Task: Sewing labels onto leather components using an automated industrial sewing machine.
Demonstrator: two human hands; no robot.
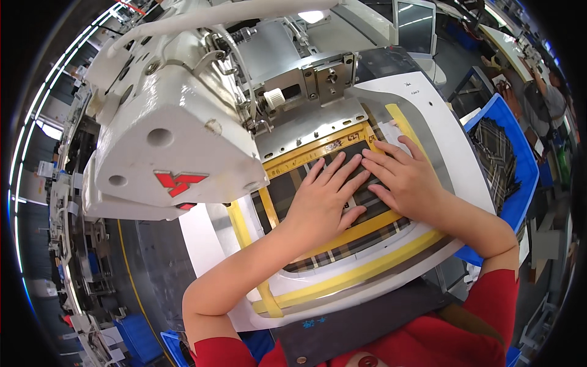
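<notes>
Laying two spread grips on one framed plaid cloth

Leftmost and lowest, one blue bin [137, 336] shows on the floor. Next comes one white machine head [171, 131], large and close by my left forearm. To its right, one metal bracket [318, 131] with a row of holes sits along the top bar of one yellow frame [293, 161]. Under all this, one white board [200, 235] spreads out, with three runs of yellow tape [242, 225] that I can count: at the left, along the near side and at the right.

My left grip [322, 202] is spread, palm down, four fingers fanned and the thumb held apart; it pinches nothing and lies on one plaid cloth [284, 197]. The cloth is inside the frame, its near edge reaching out past the bottom bar. My right grip [408, 182] is spread too, palm down, its fingertips over the frame's right corner and the cloth beside it. The two grips almost meet; how hard either presses, I cannot tell.

Farther right stands one more blue bin [527, 183], holding plaid pieces [495, 156] too heaped to count. Beyond it, at the far right, is one other person [550, 98].
</notes>
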